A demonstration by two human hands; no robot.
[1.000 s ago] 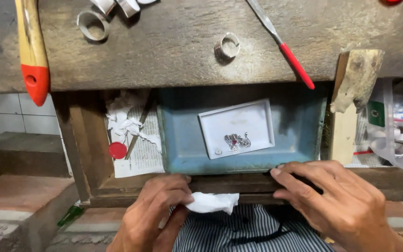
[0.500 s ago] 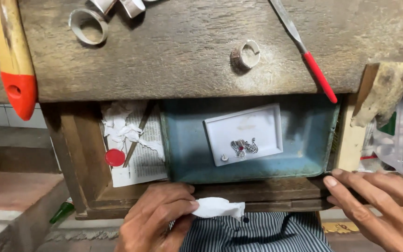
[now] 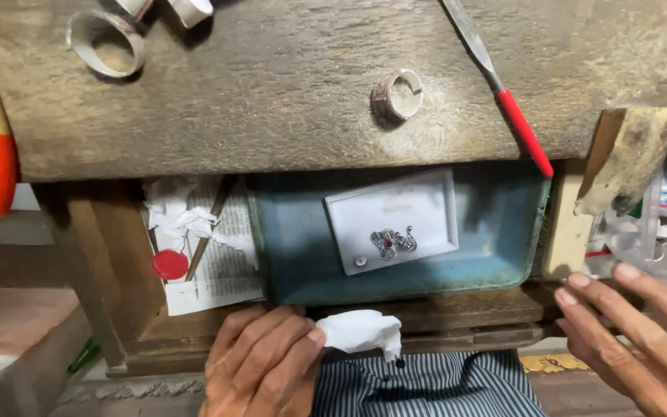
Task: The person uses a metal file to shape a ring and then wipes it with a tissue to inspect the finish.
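Tissue [image 3: 360,330] sits pinched in our left hand [image 3: 264,363] at the desk's [image 3: 272,100] front edge; our right hand [image 3: 642,340] hovers spread, empty, beside the blue tray [image 3: 496,232].

The left hand [image 3: 260,363] pinches a crumpled white tissue [image 3: 360,332] at the front edge of the bench [image 3: 272,93]. The right hand [image 3: 642,332] hovers open beside a blue tray [image 3: 496,232] holding a white card [image 3: 395,216].

Teal tray [image 3: 503,232]; white tissue [image 3: 360,332]; red-handled file [image 3: 523,131]; striped cloth [image 3: 426,386].
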